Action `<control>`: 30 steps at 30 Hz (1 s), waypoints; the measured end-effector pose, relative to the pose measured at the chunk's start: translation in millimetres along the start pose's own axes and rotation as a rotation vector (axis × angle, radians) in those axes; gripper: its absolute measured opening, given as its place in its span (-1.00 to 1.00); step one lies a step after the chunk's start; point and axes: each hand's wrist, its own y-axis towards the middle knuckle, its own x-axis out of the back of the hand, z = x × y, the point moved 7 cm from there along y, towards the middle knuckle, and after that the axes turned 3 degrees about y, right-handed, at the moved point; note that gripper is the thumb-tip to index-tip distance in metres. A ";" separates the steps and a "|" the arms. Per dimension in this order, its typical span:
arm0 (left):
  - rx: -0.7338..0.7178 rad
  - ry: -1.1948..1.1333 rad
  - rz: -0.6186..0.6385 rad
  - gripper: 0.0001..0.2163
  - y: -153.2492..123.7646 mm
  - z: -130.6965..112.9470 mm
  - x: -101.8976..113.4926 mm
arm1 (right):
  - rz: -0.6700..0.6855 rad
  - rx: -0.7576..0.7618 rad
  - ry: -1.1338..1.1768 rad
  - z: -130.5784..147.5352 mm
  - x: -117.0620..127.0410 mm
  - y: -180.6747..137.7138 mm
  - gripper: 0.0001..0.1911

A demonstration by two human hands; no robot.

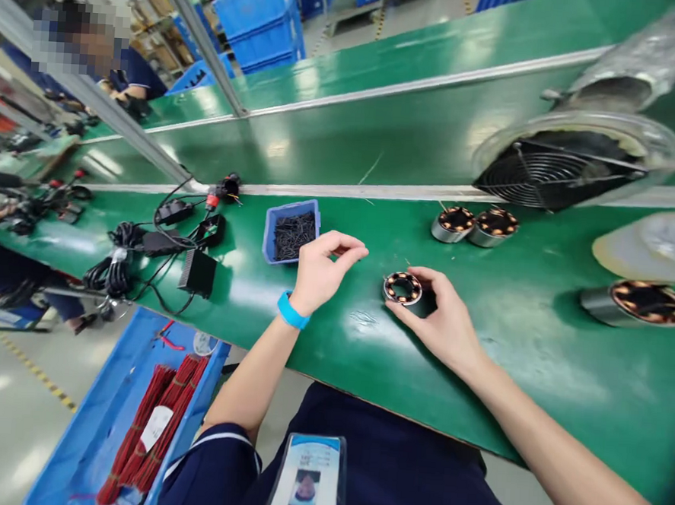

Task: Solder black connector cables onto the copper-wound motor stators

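My right hand point(448, 320) curves round a small motor stator point(395, 297), thumb in front and fingers behind it. This stator has a metal ring, copper windings and thin wire ends sticking up; it sits on or just over the green bench. To its left, my left hand point(326, 271) is raised with thumb and forefinger pinched together. Whatever lies in that pinch is too small to make out. Behind the left hand stands a small blue bin point(269, 237) filled with short, thin black pieces point(294, 236).
Two stators point(452, 224) stand at the back of the green bench point(352, 390). A larger stator point(614, 304) and a whitish plastic container point(647, 245) are at right, below a fan with a duct point(548, 170). Black cables and adapters point(197, 273) lie left. Red wire bundles point(148, 439) fill a blue crate.
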 end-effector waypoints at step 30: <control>0.172 -0.202 0.365 -0.58 -27.2 22.2 -55.2 | 0.013 0.023 0.022 3.6 1.3 0.8 -0.48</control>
